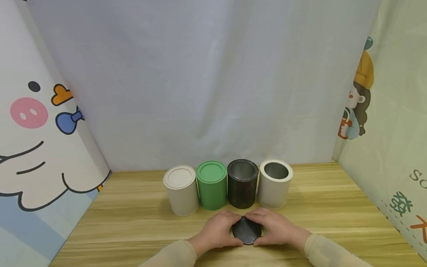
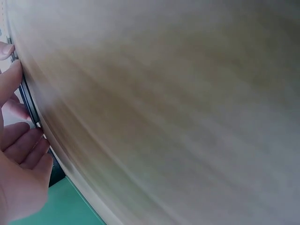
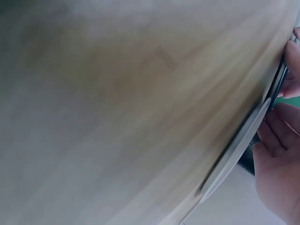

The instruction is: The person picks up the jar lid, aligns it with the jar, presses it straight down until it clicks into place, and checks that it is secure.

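In the head view, the left hand (image 1: pixel 217 230) and right hand (image 1: pixel 276 227) pinch opposite edges of the black lid (image 1: pixel 247 230) between them, the open black can (image 1: pixel 242 191) just beyond; even pressure should keep it level. The left wrist view shows its thin edge-on rim. In the right wrist view, a pale disc (image 3: pixel 234 152) lies just beside the right hand, best left unsnagged.

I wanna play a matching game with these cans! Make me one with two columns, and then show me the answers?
Things:
1. green can
2. black can
3. black lid
4. right white can

Places and states:
A. open, farthest right of the cans
B. held between the left hand and right hand
C. closed, just left of the black can
D. open, beside the green can

Pairs: 1-C, 2-D, 3-B, 4-A
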The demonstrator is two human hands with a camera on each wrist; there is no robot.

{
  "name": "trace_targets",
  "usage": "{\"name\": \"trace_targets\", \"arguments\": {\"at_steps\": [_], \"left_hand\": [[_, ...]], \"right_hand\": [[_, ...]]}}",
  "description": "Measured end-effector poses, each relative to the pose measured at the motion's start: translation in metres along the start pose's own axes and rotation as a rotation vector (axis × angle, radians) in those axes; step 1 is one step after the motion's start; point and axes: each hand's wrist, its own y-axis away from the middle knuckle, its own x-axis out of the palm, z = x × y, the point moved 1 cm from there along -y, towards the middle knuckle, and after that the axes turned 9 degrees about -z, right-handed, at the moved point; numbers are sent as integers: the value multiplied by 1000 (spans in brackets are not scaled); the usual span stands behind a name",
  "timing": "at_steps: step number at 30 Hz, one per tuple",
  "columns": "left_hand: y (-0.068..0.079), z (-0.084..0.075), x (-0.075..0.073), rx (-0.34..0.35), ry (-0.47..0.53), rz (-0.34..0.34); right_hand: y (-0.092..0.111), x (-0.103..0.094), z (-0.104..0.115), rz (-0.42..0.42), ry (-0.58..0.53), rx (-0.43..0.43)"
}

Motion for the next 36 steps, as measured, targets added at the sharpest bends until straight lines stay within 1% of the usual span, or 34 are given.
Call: {"name": "trace_targets", "arguments": {"at_steps": [5, 11, 18, 22, 28, 32, 36], "left_hand": [[0, -1, -1, -14, 20, 31], [1, -2, -2, -6, 36, 34], [3, -2, -6, -28, 63, 7], [5, -2, -8, -26, 95, -24], [4, -1, -16, -18, 146, -68], [2, -1, -21, -29, 134, -67], [2, -2, -25, -46, 142, -63]], "right_hand": [[1, 2, -1, -22, -5, -8], [3, 3, -2, -37, -34, -9], [3, -2, 1, -79, -45, -9], [2, -6, 4, -109, -62, -15], [-1, -13, 7, -153, -71, -17], [-3, -16, 9, -174, -67, -19], [-4, -19, 11, -174, -67, -12]]}}
